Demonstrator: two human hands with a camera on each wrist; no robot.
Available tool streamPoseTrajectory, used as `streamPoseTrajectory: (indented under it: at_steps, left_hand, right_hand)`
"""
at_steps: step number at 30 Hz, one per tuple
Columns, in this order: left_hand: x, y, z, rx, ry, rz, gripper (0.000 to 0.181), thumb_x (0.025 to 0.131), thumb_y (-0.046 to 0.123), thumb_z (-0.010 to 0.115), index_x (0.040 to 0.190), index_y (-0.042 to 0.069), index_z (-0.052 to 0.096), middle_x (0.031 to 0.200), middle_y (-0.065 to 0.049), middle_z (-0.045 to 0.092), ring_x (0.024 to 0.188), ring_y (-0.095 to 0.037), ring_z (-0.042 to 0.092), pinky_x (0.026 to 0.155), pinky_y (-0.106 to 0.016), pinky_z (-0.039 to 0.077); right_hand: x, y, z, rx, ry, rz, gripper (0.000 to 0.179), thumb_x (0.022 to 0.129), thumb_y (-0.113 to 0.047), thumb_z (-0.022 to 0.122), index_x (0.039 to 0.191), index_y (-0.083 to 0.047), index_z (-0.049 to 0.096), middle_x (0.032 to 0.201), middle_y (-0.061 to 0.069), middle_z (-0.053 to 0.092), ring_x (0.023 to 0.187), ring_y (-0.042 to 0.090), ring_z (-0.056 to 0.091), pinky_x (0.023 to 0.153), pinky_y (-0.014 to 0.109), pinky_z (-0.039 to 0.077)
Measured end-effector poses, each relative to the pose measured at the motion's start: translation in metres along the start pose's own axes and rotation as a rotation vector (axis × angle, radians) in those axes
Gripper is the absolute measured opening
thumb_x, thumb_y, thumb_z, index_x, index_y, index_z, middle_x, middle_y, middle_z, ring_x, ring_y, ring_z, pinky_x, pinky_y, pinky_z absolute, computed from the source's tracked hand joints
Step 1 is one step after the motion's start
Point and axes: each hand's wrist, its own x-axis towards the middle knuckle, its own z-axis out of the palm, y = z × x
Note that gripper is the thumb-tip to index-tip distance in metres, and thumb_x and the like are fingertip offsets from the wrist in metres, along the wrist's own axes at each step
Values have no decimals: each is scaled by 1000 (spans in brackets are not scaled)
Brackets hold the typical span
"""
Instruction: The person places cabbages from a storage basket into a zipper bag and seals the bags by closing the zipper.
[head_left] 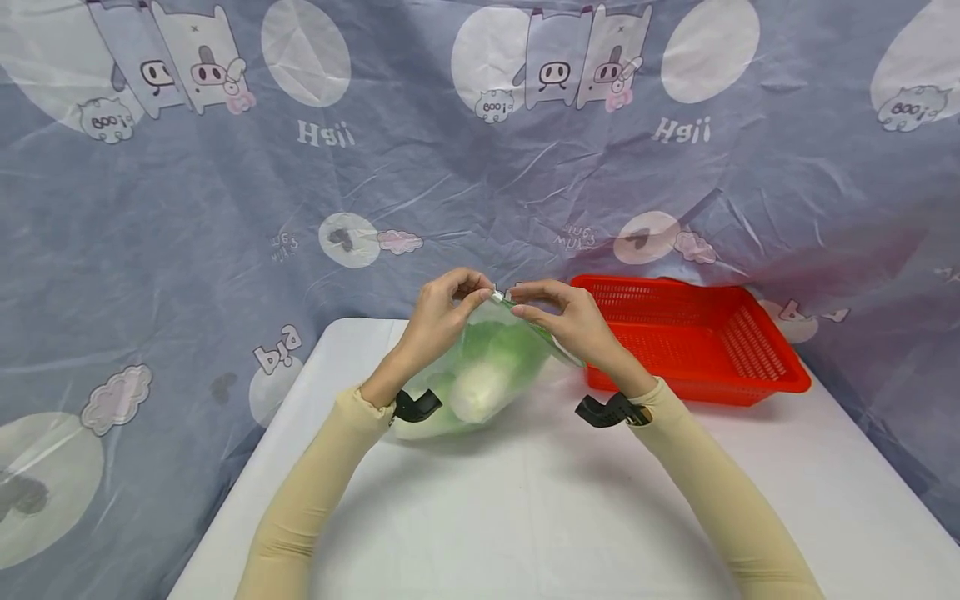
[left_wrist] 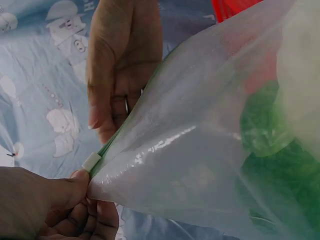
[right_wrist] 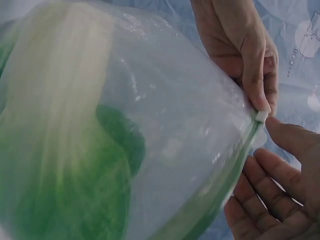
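Note:
A clear slider bag (left_wrist: 175,150) with a green zip edge is held up over the table, with leafy vegetables (head_left: 480,390), pale at the stalk and green at the leaves, inside it. My left hand (head_left: 438,315) pinches the bag's top corner between thumb and fingers, right beside the white slider (left_wrist: 91,162). Across the zip edge is my right hand (head_left: 568,318), its thumb close to the slider and its fingers spread loosely along the edge in the right wrist view. In the left wrist view, the bag partly hides the right hand's fingers.
A red plastic basket (head_left: 757,387) with perforated walls stands at the back right of the white table (head_left: 517,517). Behind the table hangs a blue-grey printed cloth (head_left: 420,167). Black wrist cameras (head_left: 417,406) sit on both wrists.

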Motion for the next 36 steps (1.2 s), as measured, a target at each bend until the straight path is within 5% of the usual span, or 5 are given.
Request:
streamPoseTrajectory:
  at_steps: [5,12,22,28,36]
  left_hand:
    - [-4,-2,5,-19,3,14,13,93,20,63,100,9,67,95,-2,68,86,-12,63,83,-28,52]
    - [-8,-2,5,-29,44,21,13,93,20,63,100,9,67,95,-3,68,86,-12,63,82,-27,51]
    - [-8,-19,-49,-132,288,17,17,90,16,68,97,1,68,86,-13,67,72,-16,58,67,-20,46]
    - [-11,-28,-84,-196,402,-21,16,88,1,67,97,-13,64,81,-17,63,66,-9,55,62,-15,44]
    - [-20,-18,-101,-180,369,-55,16,88,-2,66,96,-16,63,79,-17,62,63,-10,55,61,-18,47]
  right_hand:
    - [4,-11,11,-44,17,-11,22,88,-14,71,107,-2,71,108,13,71,105,23,67,91,33,54]
    - [11,13,16,-115,39,-86,16,89,-18,71,101,-9,74,99,7,72,99,21,68,90,39,54]
    - [2,44,-5,-227,26,-69,13,88,-27,71,99,-20,73,96,-4,71,97,13,66,91,38,53]
    - [-5,55,-25,-261,45,8,13,88,-28,72,99,-22,73,95,-3,71,88,10,66,80,21,53]
    - [-20,38,-36,-221,12,75,14,89,-14,70,101,-7,73,88,9,69,70,17,62,61,20,51]
